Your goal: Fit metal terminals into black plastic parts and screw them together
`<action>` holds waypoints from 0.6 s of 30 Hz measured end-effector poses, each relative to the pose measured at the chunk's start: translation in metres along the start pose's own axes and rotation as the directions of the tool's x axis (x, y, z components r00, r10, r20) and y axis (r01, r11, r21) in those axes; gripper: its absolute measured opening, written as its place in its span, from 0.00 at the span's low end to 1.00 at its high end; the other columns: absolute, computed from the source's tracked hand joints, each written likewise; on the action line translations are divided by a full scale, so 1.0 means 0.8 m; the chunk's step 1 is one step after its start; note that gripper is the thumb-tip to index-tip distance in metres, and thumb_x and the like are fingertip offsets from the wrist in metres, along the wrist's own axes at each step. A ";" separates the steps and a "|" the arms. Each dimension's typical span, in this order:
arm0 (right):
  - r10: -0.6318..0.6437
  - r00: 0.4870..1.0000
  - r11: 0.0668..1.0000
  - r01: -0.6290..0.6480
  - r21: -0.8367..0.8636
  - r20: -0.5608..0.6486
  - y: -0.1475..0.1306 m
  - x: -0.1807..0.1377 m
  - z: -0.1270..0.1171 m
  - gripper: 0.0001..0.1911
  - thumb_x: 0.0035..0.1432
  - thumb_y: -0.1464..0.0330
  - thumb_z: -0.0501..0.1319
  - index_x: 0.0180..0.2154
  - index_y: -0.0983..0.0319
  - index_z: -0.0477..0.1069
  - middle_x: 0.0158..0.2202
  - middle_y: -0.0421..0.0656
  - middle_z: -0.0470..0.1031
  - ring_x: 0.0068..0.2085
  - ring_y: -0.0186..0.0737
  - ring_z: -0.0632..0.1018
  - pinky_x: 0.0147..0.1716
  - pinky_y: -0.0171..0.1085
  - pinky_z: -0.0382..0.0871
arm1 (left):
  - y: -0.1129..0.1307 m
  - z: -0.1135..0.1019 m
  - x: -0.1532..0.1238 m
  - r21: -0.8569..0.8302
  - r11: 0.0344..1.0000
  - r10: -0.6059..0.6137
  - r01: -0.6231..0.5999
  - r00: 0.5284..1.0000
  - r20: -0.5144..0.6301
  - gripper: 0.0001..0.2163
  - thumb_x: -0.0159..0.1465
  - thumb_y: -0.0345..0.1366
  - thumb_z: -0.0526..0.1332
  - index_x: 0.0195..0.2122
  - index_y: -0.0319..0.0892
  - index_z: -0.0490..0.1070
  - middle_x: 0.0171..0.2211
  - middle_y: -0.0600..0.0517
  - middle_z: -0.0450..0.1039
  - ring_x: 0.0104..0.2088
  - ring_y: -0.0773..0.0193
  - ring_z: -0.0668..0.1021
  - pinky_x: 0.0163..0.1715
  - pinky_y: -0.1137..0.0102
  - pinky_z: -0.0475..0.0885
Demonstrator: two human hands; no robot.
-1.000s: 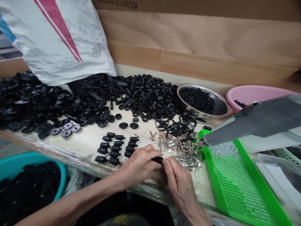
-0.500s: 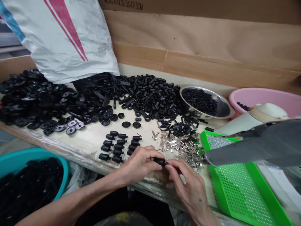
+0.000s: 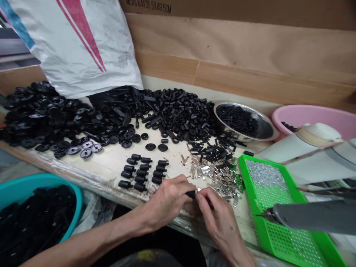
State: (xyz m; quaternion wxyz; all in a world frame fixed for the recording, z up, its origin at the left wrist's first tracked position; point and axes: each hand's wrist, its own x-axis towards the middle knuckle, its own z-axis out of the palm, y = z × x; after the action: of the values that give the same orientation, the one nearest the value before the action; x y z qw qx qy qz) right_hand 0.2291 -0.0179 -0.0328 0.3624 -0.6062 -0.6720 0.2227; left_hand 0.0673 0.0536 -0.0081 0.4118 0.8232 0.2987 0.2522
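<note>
My left hand (image 3: 169,198) is closed around a black plastic cylinder (image 3: 190,194), held just above the table's front edge. Against the end of that cylinder, my right hand (image 3: 219,218) pinches with thumb and forefinger; a tiny shiny bit shows at its fingertips, too small to name. Left of my hands, several similar black cylinders with thin stub ends (image 3: 140,178) lie in rows. Beyond my right hand are scattered flat metal clips (image 3: 219,178) and short black ribbed rods (image 3: 215,152).
Black discs (image 3: 41,118) and black tubes (image 3: 183,111) are heaped behind. A steel bowl (image 3: 268,128), a pink basin (image 3: 319,115) and a green tray (image 3: 263,213) with small metal parts stand right. A grey pointed power tool (image 3: 311,217) overhangs the tray. A teal tub (image 3: 75,200) sits lower left.
The grey tool has swung right and down, away from the clips and over the tray. My hands stay together at the cylinder, which shows less between my left fingers.
</note>
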 end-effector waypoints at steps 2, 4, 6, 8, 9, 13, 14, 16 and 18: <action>0.046 0.999 0.998 -0.047 0.037 0.013 0.000 0.000 0.001 0.11 0.66 0.67 0.50 0.30 0.61 0.63 0.24 0.36 0.66 0.24 0.32 0.68 0.25 0.30 0.60 | -0.003 0.004 -0.002 0.041 0.999 0.029 -0.029 1.000 0.001 0.12 0.62 0.21 0.53 0.38 0.37 0.74 0.34 0.50 0.70 0.34 0.67 0.73 0.36 0.76 0.67; 0.073 0.997 0.995 -0.074 0.059 0.018 0.001 0.000 0.003 0.12 0.66 0.65 0.49 0.30 0.61 0.62 0.23 0.36 0.65 0.23 0.32 0.67 0.24 0.30 0.59 | -0.007 0.007 -0.004 0.077 0.996 0.054 -0.054 0.999 0.010 0.11 0.62 0.22 0.52 0.37 0.37 0.73 0.32 0.50 0.69 0.32 0.67 0.72 0.34 0.76 0.66; 0.088 0.996 0.994 -0.089 0.056 0.013 0.003 0.002 0.004 0.14 0.66 0.64 0.49 0.28 0.60 0.62 0.21 0.35 0.64 0.22 0.31 0.66 0.22 0.30 0.58 | -0.011 0.009 -0.003 0.098 0.993 0.067 -0.068 0.998 0.018 0.10 0.63 0.23 0.52 0.35 0.37 0.73 0.30 0.51 0.68 0.31 0.68 0.71 0.33 0.76 0.66; 0.093 0.996 0.995 -0.093 0.023 0.000 0.007 0.006 0.006 0.15 0.66 0.63 0.49 0.28 0.60 0.62 0.20 0.35 0.63 0.21 0.31 0.66 0.21 0.30 0.58 | -0.015 0.010 0.001 0.106 0.992 0.060 -0.063 0.998 0.032 0.10 0.62 0.23 0.53 0.36 0.37 0.73 0.31 0.51 0.68 0.31 0.68 0.71 0.32 0.76 0.66; 0.092 0.996 0.996 -0.092 0.003 -0.007 0.010 0.009 0.007 0.15 0.66 0.63 0.48 0.28 0.60 0.63 0.19 0.35 0.63 0.20 0.32 0.66 0.21 0.31 0.58 | -0.018 0.010 0.004 0.108 0.993 0.049 -0.053 0.998 0.039 0.10 0.62 0.23 0.53 0.37 0.38 0.73 0.32 0.51 0.68 0.32 0.67 0.72 0.33 0.76 0.66; 0.070 0.997 0.996 -0.072 -0.056 -0.042 0.022 0.021 0.012 0.15 0.66 0.65 0.48 0.31 0.62 0.68 0.24 0.40 0.71 0.25 0.36 0.72 0.27 0.33 0.64 | -0.029 0.010 0.020 0.117 0.993 0.001 -0.008 0.998 0.058 0.11 0.61 0.22 0.54 0.39 0.40 0.73 0.34 0.52 0.69 0.34 0.67 0.73 0.35 0.75 0.66; 0.061 0.997 0.996 -0.065 -0.068 -0.051 0.026 0.023 0.013 0.15 0.66 0.65 0.48 0.33 0.62 0.70 0.27 0.42 0.73 0.28 0.37 0.74 0.31 0.34 0.66 | -0.031 0.010 0.024 0.117 0.993 -0.001 -0.005 0.998 0.055 0.11 0.61 0.23 0.54 0.39 0.41 0.73 0.34 0.52 0.69 0.35 0.67 0.73 0.36 0.75 0.66; 0.047 0.997 0.994 -0.053 -0.091 -0.065 0.032 0.026 0.014 0.16 0.66 0.66 0.47 0.38 0.63 0.72 0.34 0.46 0.76 0.35 0.41 0.76 0.38 0.37 0.67 | -0.036 0.011 0.029 0.110 0.994 0.000 -0.006 0.999 0.049 0.11 0.61 0.23 0.55 0.39 0.42 0.73 0.34 0.53 0.69 0.35 0.67 0.73 0.37 0.74 0.66; 0.043 0.996 0.993 -0.050 -0.106 -0.073 0.037 0.025 0.013 0.16 0.66 0.66 0.48 0.43 0.64 0.72 0.39 0.48 0.76 0.40 0.42 0.77 0.42 0.39 0.67 | -0.043 0.013 0.032 0.114 0.993 0.002 -0.008 0.999 0.048 0.11 0.61 0.23 0.55 0.40 0.42 0.72 0.34 0.53 0.69 0.36 0.66 0.73 0.38 0.73 0.66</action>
State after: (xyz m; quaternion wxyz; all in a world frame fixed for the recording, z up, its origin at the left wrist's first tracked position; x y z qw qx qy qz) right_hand 0.2401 0.0077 -0.0569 0.3471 -0.6480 -0.6556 0.1729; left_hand 0.0821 0.0826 -0.0381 0.3705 0.8520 0.3006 0.2158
